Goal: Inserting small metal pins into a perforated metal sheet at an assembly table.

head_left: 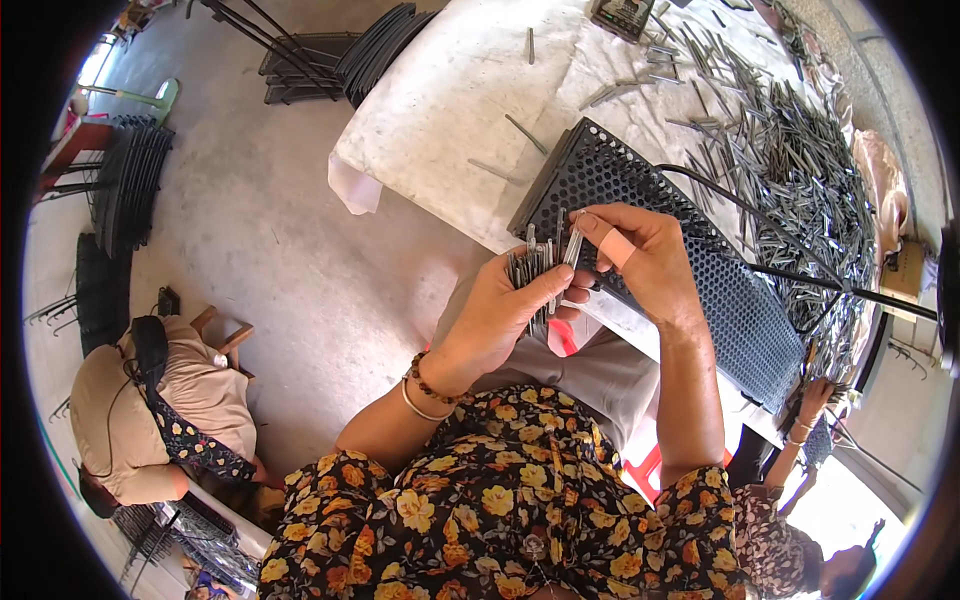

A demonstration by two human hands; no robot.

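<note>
My left hand (490,318) is closed round a bundle of thin grey metal strips (530,264), their ends sticking up past the thumb. At the bundle's right side, my right hand (648,262) pinches the tip of a strip (574,246) between thumb and fingers. A pale band wraps one of its fingers. Both hands are over the near left end of a long black perforated metal panel (715,320), which has rows of small holes and lies slanted across the table edge. Thin black rods (750,208) run from the panel toward the right.
A large heap of loose metal strips (790,165) covers the right of the white-covered table (440,110). Black panels stand stacked beyond the table (385,50) and along the left wall (130,185). One person (185,410) sits at lower left; another person's hand (815,400) reaches in at right.
</note>
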